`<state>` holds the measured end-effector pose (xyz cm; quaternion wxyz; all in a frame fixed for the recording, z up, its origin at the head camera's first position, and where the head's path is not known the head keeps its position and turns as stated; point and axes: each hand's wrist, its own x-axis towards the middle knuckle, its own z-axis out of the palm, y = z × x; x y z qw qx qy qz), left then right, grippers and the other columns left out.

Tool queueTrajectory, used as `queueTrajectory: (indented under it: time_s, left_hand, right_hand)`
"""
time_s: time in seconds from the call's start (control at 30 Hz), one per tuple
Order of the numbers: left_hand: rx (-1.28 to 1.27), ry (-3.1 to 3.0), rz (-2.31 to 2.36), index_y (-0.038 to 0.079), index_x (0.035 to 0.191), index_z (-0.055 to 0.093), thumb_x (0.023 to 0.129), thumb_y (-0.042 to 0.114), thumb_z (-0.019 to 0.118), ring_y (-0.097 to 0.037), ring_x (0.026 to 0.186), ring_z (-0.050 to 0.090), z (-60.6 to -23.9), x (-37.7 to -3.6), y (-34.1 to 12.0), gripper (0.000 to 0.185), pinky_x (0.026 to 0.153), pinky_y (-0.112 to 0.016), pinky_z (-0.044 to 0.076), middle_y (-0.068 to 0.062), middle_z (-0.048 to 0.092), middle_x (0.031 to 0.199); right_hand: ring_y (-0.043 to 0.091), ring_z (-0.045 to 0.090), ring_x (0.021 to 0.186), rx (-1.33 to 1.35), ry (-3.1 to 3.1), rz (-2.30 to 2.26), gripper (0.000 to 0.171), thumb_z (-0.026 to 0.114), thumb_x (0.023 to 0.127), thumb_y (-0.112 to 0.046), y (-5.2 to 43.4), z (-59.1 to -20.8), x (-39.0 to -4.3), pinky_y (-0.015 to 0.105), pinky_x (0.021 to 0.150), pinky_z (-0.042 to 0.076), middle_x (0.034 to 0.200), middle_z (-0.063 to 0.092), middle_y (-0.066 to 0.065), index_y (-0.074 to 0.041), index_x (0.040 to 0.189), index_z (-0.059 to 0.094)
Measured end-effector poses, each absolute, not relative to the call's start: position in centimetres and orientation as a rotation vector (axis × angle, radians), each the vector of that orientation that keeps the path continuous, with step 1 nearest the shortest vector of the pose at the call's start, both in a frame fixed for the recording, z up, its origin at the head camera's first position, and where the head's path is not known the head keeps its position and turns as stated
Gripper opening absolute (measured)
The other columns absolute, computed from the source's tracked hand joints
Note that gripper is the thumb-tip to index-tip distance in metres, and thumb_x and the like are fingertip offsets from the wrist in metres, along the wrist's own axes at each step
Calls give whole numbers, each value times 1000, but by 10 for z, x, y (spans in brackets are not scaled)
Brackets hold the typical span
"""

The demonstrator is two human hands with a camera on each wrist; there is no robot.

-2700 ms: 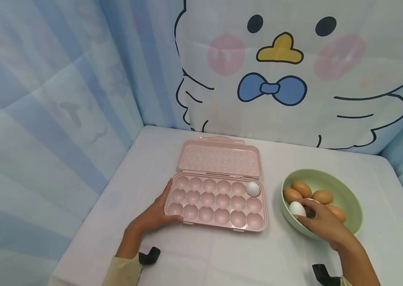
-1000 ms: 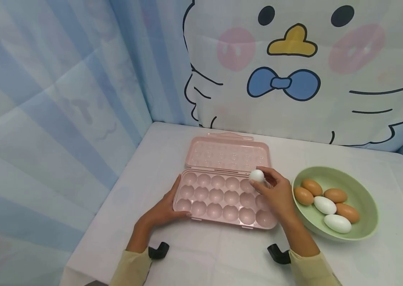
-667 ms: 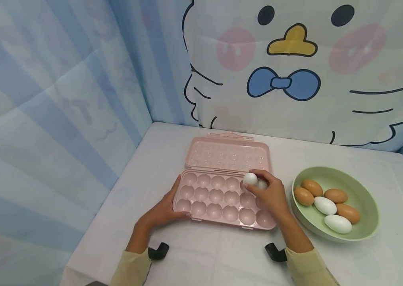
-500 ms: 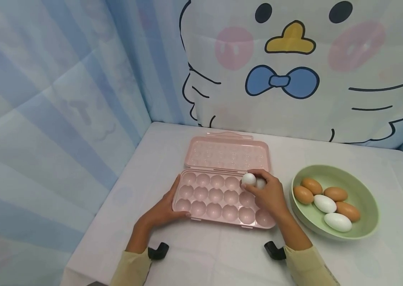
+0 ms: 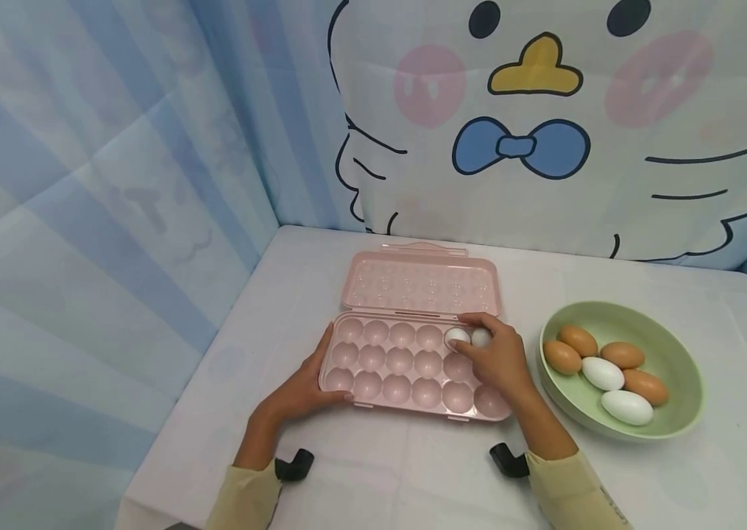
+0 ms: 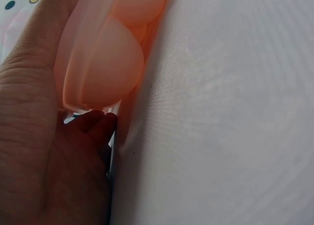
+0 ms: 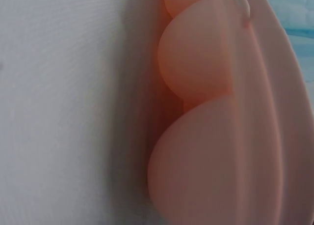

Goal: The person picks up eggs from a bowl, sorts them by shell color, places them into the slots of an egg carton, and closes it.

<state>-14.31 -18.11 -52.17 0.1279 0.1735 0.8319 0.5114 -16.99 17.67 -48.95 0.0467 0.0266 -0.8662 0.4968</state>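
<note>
Got 1 white egg (image 5: 455,335) pinched between thumb and fingers of the right hand (image 5: 500,359), right at the back row of the pink egg tray (image 5: 399,361), 5th cell from the tray's left end. Looks settled into that cell or close to it, can't tell exactly how deep. Can't read the egg's long axis either, with the thumb covering part of it. Just to the right, in the tray's back corner cell, a neighbour white egg (image 5: 481,337). Way nearer to the right hand than to the left hand (image 5: 305,389), with that one gripping the tray's left end, thumb along the front edge. Long axis of the tray: roughly left to right, 3 rows of 6 cells. Behind the tray, a lid (image 5: 422,283) folded back flat. Off its right end, a green bowl (image 5: 674,390) with 4 brown eggs (image 5: 622,355) and 2 loose white eggs (image 5: 602,374). All on a white-covered bench (image 5: 413,471), pretty smooth. Beyond the tray, a cartoon-bird backdrop (image 5: 519,221); well off to its left, a blue striped curtain (image 5: 115,258).
</note>
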Motion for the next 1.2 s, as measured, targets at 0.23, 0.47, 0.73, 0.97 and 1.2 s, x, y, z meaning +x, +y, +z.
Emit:
queueTrajectory:
  time_s: [0.23, 0.47, 0.73, 0.97, 1.2]
  left_hand:
    - [496, 2438, 1469, 23, 167, -7, 79, 34, 91, -16, 154, 19, -521, -143, -182, 133, 121, -48, 18, 5, 12, 172]
    - [491, 2432, 1474, 25, 167, -7, 79, 34, 91, -17, 154, 20, -521, -144, -181, 132, 121, -49, 19, 6, 12, 171]
    - [480, 2442, 1458, 26, 167, -7, 78, 34, 92, -16, 154, 20, -521, -143, -180, 133, 121, -48, 19, 7, 12, 171]
    - [486, 2441, 1456, 23, 167, -8, 78, 35, 92, -19, 154, 18, -521, -143, -180, 134, 121, -49, 19, 3, 10, 172]
    - [513, 2435, 1482, 21, 167, -7, 78, 34, 93, -22, 155, 18, -523, -144, -181, 135, 121, -52, 18, 0, 10, 172]
  right_hand:
    - [31, 64, 109, 90, -2654, 1511, 46, 88, 84, -17, 178, -487, -170, 43, 89, 50, 121, 72, 11, -11, 127, 72]
    - [30, 63, 112, 78, -2651, 1515, 45, 87, 85, -15, 178, -486, -169, 45, 92, 49, 122, 72, 10, -11, 127, 72]
    - [31, 63, 109, 95, -2667, 1535, 48, 89, 84, -17, 181, -487, -170, 43, 89, 51, 123, 71, 11, -12, 129, 71]
    - [32, 62, 117, 125, -2635, 1529, 46, 87, 86, -17, 184, -486, -168, 44, 94, 49, 127, 70, 12, -11, 128, 71]
    - [28, 58, 129, 203, -2509, 1533, 39, 86, 87, -15, 189, -469, -151, 50, 107, 41, 127, 71, 7, -13, 124, 74]
